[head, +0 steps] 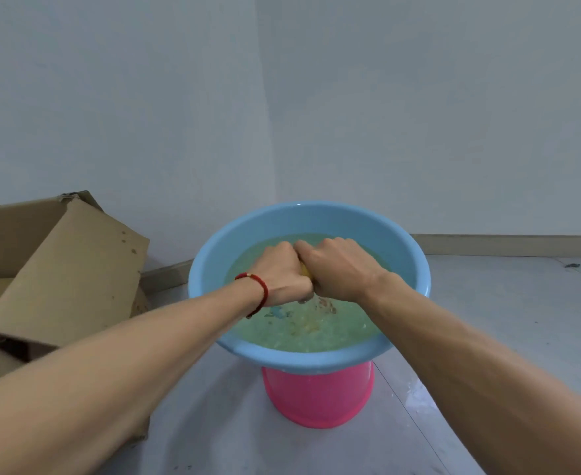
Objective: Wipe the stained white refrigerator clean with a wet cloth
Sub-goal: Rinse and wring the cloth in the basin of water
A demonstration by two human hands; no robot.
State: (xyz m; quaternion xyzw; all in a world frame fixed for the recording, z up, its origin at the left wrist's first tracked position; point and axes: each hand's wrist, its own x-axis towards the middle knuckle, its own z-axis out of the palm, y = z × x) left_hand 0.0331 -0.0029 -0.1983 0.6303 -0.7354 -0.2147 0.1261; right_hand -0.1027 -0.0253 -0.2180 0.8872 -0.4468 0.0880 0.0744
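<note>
A blue basin (415, 269) filled with greenish water stands on an upturned pink bucket (316, 395). Above the water, my left hand (282, 275) and my right hand (340, 272) are pressed together, both gripping a yellow cloth (305, 270). Only a small yellow strip of the cloth shows between the fists; the rest is hidden inside them. Water drips and ripples under the hands. A red string bracelet sits on my left wrist. No refrigerator is in view.
Folded cardboard boxes (59, 269) lie on the floor to the left, close to the basin. A pale wall corner rises behind. Light floor tiles (505, 320) stretch to the right, with wet patches near the bucket.
</note>
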